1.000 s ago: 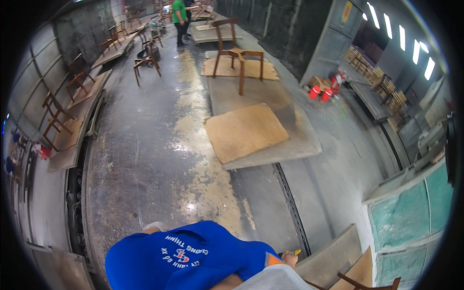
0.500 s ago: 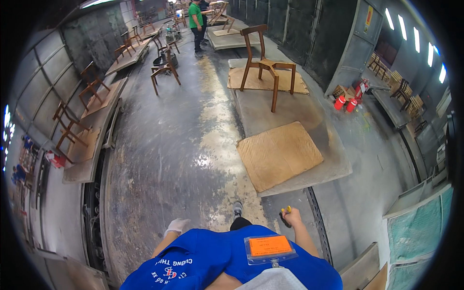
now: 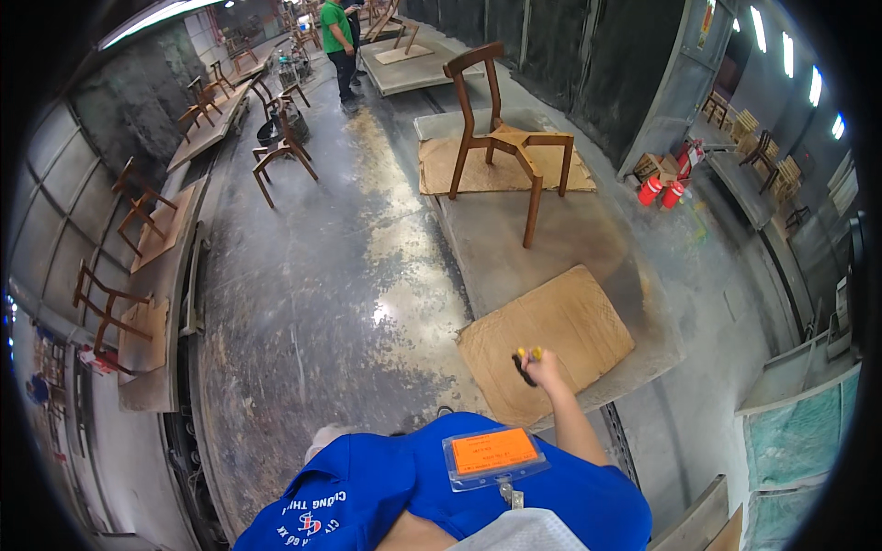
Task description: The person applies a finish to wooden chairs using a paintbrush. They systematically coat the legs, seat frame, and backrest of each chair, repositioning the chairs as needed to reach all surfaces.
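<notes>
My right hand (image 3: 543,369) is bare and closed around a small black tool with yellow parts (image 3: 524,369); its exact kind does not show. In the view it lies over a flat brown cardboard sheet (image 3: 551,321) on the low platform. Farther back on that platform, a brown wooden chair frame (image 3: 514,142) without a seat pad stands on another cardboard sheet (image 3: 441,167). My left hand (image 3: 323,439), in a whitish glove, is mostly covered by my blue shirt, and its fingers are hidden.
Low platforms (image 3: 152,390) with chair frames line the left side. Another chair frame (image 3: 287,151) stands on the floor ahead. A person in a green shirt (image 3: 336,37) stands at the back. Red extinguishers (image 3: 650,191) are by the right wall; a rail track (image 3: 617,441) runs beside me.
I have moved forward, closer to the platform and chair. My right hand has swung up and forward with the tool, over the cardboard. My left hand has slipped largely behind my shirt.
</notes>
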Demonstrator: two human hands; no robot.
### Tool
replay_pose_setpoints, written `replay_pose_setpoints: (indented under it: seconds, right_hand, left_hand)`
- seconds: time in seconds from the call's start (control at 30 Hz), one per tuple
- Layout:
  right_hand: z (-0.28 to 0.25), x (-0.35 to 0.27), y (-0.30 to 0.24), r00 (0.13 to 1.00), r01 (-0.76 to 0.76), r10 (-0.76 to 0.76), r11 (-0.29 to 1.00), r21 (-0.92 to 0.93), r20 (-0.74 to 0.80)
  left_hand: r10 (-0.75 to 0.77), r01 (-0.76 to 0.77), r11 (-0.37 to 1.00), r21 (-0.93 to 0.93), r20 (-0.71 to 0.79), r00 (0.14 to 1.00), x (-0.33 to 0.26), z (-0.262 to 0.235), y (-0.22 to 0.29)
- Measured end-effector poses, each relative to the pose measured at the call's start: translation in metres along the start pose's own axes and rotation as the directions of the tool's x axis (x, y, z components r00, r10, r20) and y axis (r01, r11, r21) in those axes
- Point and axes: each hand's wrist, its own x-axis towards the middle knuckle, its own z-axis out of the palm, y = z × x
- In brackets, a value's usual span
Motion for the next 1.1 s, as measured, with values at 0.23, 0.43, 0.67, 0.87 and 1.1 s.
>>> replay_pose_setpoints:
  seconds: [0.23, 0.43, 0.67, 0.87, 1.1]
  right_hand:
    - [0.048, 0.154, -0.132, 0.999, -0.022, 0.005, 0.817, 0.577, 0.031]
    - [0.065, 0.218, -0.189, 0.973, -0.139, 0.227, 0.69, 0.711, -0.03]
    - [0.078, 0.224, -0.2, 0.775, -0.141, 0.615, 0.394, 0.908, -0.146]
    - [0.102, 0.189, -0.197, 0.589, 0.213, 0.764, 0.168, 0.963, -0.264]
    - [0.123, 0.233, -0.206, 0.388, 0.401, 0.903, 0.017, 0.916, -0.187]
  left_hand:
    - [0.537, -0.509, 0.831, 0.222, -0.088, 0.839, 0.108, -0.081, 0.03]
    - [-0.165, 0.184, 0.348, -0.919, 0.133, 0.977, 0.266, -0.149, 0.124]
    - [0.46, -0.097, 0.489, -0.867, 0.162, 0.873, 0.375, -0.275, 0.349]
    - [0.666, -0.13, 0.647, -0.751, 0.474, 0.576, 0.374, -0.299, 0.582]
    - [0.738, 0.106, 0.561, -0.821, 0.554, 0.384, 0.387, -0.234, 0.788]
